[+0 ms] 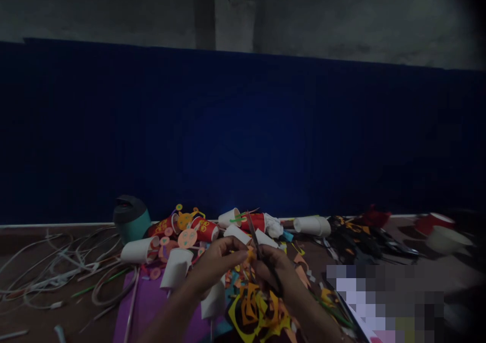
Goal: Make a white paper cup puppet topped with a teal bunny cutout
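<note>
My right hand point(274, 269) is closed round a pair of scissors point(253, 233), whose blades point up and away from me. Just left of it, my left hand point(223, 258) pinches a small orange-yellow paper piece point(251, 255) close to the blades. Most of that piece is hidden by the fingers. Below both hands lies a heap of yellow and orange paper scraps point(248, 307). White paper cups point(176, 267) stand or lean beside my left forearm, over a purple sheet point(150, 307).
Red cups point(205, 228) and round orange paper faces point(187, 238) crowd the back of the table. A teal jug point(132, 221) stands behind tangled white cables point(49, 277) at left. Dark tools point(364, 241) and a white cup point(448, 240) lie right. A blue partition point(243, 130) rises behind.
</note>
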Demonstrator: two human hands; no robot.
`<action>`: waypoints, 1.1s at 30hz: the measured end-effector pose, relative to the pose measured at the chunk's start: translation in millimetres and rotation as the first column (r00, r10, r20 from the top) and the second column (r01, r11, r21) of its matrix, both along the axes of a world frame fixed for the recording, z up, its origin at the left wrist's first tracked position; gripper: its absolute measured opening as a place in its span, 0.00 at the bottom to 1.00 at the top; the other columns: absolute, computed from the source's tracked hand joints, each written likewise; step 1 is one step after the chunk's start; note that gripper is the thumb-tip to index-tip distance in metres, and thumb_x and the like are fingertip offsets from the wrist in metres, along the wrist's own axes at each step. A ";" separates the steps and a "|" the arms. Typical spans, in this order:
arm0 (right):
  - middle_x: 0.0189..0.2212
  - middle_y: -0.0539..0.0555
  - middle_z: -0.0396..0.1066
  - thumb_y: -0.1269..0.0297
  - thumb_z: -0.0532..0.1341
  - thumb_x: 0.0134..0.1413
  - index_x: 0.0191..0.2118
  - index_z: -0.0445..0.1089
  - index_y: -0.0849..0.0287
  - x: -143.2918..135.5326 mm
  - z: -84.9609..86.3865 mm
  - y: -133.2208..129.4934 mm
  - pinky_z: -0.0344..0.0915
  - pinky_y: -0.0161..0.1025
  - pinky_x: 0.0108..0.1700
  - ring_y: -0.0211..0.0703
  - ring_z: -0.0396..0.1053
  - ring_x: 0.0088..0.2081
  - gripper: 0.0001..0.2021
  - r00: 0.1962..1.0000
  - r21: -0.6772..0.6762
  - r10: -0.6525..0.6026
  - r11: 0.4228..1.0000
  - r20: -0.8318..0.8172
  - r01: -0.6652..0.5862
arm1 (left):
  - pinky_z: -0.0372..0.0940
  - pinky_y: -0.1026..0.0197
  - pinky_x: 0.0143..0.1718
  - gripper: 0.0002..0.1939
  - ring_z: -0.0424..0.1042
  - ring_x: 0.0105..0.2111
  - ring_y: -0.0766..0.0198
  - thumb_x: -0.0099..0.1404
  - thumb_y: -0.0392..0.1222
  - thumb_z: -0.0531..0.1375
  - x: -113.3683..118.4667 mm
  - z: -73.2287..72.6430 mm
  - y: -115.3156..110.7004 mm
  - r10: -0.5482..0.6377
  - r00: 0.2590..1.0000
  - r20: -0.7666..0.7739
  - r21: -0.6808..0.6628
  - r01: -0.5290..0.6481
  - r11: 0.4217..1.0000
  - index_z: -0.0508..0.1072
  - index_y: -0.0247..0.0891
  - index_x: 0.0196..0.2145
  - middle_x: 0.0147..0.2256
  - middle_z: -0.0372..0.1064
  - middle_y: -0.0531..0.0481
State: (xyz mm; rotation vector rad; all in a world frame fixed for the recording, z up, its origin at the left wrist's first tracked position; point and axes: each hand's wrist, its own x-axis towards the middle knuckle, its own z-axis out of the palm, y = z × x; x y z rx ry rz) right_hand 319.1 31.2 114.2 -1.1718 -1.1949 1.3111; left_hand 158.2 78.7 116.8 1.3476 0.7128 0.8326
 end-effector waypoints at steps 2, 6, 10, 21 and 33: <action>0.10 0.42 0.59 0.58 0.64 0.43 0.25 0.62 0.59 0.4 2.9 -0.3 0.52 0.27 0.13 0.29 0.54 0.10 0.12 0.999 -0.002 0.028 1.000 0.019 -0.028 | 0.59 0.65 0.34 0.07 0.66 0.31 0.66 0.57 0.41 0.63 -0.4 -0.3 1.0 0.009 1.000 -0.003 0.033 -0.009 0.999 0.71 0.35 0.29 0.30 0.70 0.51; 0.09 0.41 0.59 0.56 0.65 0.43 0.25 0.62 0.59 -1.2 4.3 -0.5 0.51 0.27 0.13 0.29 0.54 0.10 0.14 1.000 0.010 0.019 1.000 -0.007 -0.019 | 0.58 0.64 0.34 0.07 0.66 0.31 0.66 0.56 0.40 0.64 0.3 -2.6 2.9 -0.008 1.000 -0.006 0.059 0.008 0.998 0.71 0.35 0.26 0.30 0.69 0.51; 0.10 0.42 0.60 0.55 0.65 0.44 0.27 0.62 0.59 -1.7 0.0 0.0 0.52 0.28 0.13 0.30 0.55 0.11 0.14 0.998 0.046 -0.034 0.998 -0.048 0.036 | 0.58 0.64 0.34 0.06 0.65 0.32 0.65 0.54 0.39 0.65 1.4 -3.6 3.2 0.014 1.000 -0.002 0.045 -0.014 0.999 0.71 0.36 0.28 0.31 0.69 0.51; 0.10 0.42 0.59 0.50 0.66 0.42 0.27 0.62 0.60 -6.8 -2.9 2.8 0.51 0.28 0.15 0.30 0.55 0.12 0.19 0.999 0.070 -0.051 0.996 -0.011 0.052 | 0.58 0.64 0.34 0.07 0.64 0.29 0.66 0.54 0.40 0.64 14.0 -5.5 -6.7 0.118 0.989 0.085 -0.048 -0.114 0.992 0.69 0.36 0.26 0.27 0.66 0.53; 0.16 0.45 0.66 0.56 0.66 0.44 0.31 0.65 0.60 0.1 -15.4 5.8 0.61 0.31 0.22 0.33 0.63 0.17 0.15 0.990 0.130 0.136 0.982 0.025 -0.138 | 0.59 0.64 0.34 0.07 0.65 0.29 0.66 0.53 0.39 0.65 8.4 -0.4 -4.2 0.242 0.956 0.163 -0.111 -0.227 0.968 0.70 0.35 0.25 0.29 0.69 0.51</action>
